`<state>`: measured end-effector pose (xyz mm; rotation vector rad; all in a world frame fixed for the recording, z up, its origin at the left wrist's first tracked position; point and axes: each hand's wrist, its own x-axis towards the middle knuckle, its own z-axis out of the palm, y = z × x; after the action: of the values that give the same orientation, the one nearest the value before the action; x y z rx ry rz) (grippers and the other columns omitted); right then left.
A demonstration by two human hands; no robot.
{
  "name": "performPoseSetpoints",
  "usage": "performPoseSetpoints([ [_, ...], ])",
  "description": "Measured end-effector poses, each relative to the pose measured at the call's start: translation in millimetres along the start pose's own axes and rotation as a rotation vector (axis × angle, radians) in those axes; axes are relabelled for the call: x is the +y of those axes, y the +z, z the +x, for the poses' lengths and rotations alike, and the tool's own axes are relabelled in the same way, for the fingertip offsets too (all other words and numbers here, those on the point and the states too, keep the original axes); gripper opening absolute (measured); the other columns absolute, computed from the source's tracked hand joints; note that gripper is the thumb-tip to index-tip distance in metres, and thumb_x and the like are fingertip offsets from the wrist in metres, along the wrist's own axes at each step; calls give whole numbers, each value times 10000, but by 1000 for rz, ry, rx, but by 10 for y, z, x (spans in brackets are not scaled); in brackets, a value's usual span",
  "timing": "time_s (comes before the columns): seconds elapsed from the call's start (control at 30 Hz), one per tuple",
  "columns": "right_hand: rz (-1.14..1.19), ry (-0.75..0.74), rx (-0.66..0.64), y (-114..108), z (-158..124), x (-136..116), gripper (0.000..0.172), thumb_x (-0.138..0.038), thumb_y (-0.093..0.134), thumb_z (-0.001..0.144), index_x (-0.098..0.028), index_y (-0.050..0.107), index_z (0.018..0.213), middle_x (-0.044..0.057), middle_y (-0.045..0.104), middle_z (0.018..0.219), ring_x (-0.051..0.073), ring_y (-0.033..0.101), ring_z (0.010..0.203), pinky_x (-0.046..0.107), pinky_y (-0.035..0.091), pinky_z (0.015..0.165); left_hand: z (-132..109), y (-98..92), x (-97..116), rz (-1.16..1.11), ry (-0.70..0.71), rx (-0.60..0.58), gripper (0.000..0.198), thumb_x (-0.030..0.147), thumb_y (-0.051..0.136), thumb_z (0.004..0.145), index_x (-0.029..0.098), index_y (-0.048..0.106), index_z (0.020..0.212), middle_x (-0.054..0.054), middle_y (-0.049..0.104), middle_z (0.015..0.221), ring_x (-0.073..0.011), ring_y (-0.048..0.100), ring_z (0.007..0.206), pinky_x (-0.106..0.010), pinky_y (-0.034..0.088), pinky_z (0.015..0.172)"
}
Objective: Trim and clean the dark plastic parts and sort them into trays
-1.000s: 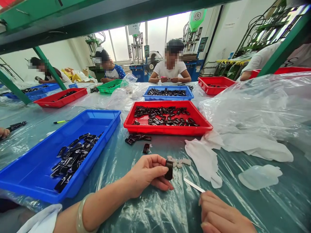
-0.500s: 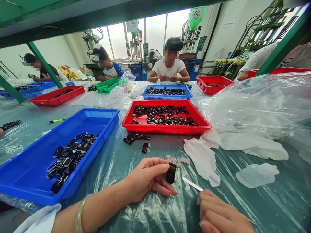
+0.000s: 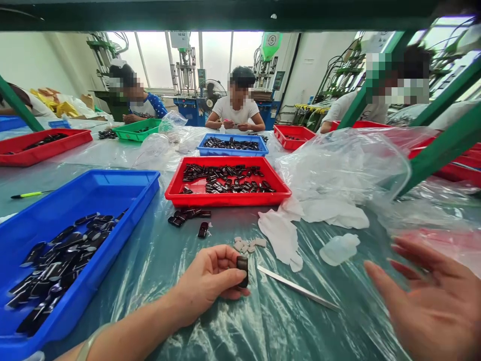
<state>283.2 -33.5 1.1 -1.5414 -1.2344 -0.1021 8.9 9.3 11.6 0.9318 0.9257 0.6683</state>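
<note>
Between the thumb and fingers of my left hand [image 3: 214, 276] is a small glossy black plastic part [image 3: 242, 271], held upright above the table. My right hand [image 3: 428, 296] is raised at the right, fingers spread, with nothing in it. A thin flat metal strip [image 3: 298, 288], blade-like, lies on the plastic-covered table between the two hands. Just beyond my left hand sit several small whitish pieces [image 3: 248, 244]. One loose black part [image 3: 203, 229] lies near a small group of similar black parts [image 3: 186, 215].
Black parts fill a blue tray [image 3: 146, 200] at left and a red tray [image 3: 227, 199] ahead. White cloth [image 3: 280, 235], a translucent bottle [image 3: 340, 249] and clear plastic sheeting [image 3: 338, 160] lie at right. Green frame bars [image 3: 447, 145] cross overhead and at right. Co-workers sit opposite.
My right hand has let go of the metal strip and moved right, opening. The strip now lies on the table. The black part in my left hand has turned, and the view has swung right.
</note>
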Motion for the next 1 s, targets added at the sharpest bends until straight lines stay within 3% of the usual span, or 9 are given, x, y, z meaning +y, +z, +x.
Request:
performPoseSetpoints([
  [0.03,-4,140,-53,-11,42,74,626,-440,629,691,-202,388,1218,167,448,1250,324,445,1149,482,409,896,-10,7,7,-4,-1,-8,271,261,702,662,126,520,810,1,594,682,-143,659,655,-170,482,562],
  [0.13,-37,271,-238,31,138,272,729,-489,671,597,-145,430,1193,227,484,1233,386,457,1144,500,447,849,-41,35,13,-14,-21,-37,276,263,702,660,121,516,805,-36,632,736,-154,661,668,-186,484,577],
  [0.27,-14,263,-460,184,204,391,603,-469,681,576,-158,541,1074,159,644,1050,318,619,940,406,521,767,-75,64,-7,-4,-36,-84,271,277,687,674,122,498,791,-90,666,776,-152,657,634,-178,466,530],
  [0.37,4,187,-546,248,227,278,445,-480,647,609,-183,611,939,74,702,892,264,660,797,382,536,718,-90,61,-31,-13,-35,-105,270,264,689,668,124,497,795,-99,676,775,-145,653,610,-177,465,518],
  [0.47,-32,69,-539,239,201,17,389,-445,655,631,-206,626,936,50,690,905,266,639,836,386,517,725,-100,48,-50,-28,-36,-125,270,227,712,628,114,527,788,-97,677,765,-138,648,597,-178,471,516],
  [0.53,-37,-87,-543,228,161,-176,344,-392,646,668,-233,622,972,41,662,976,254,613,905,361,500,749,-104,45,-54,-32,-42,-148,272,208,726,597,102,558,783,-93,674,740,-132,640,581,-179,473,510],
  [0.67,-136,-671,-489,271,92,-477,317,-185,510,782,-246,566,1087,52,618,998,206,582,914,334,463,752,-109,54,-34,-40,-85,-162,283,202,744,552,89,596,765,-88,670,706,-120,623,542,-179,471,498],
  [0.73,-202,-853,-452,313,75,-579,345,-104,459,791,-221,542,1104,69,603,992,206,559,927,350,435,768,-114,56,-20,-36,-98,-160,284,203,748,540,86,616,762,-86,670,704,-116,618,536,-176,468,497],
  [1.0,-235,-978,-386,381,35,-786,362,18,402,788,-209,565,1019,64,638,942,195,562,924,377,353,798,-127,31,-27,-2,-88,-222,257,219,745,550,79,677,754,-71,654,662,-93,590,528,-178,471,523],
])
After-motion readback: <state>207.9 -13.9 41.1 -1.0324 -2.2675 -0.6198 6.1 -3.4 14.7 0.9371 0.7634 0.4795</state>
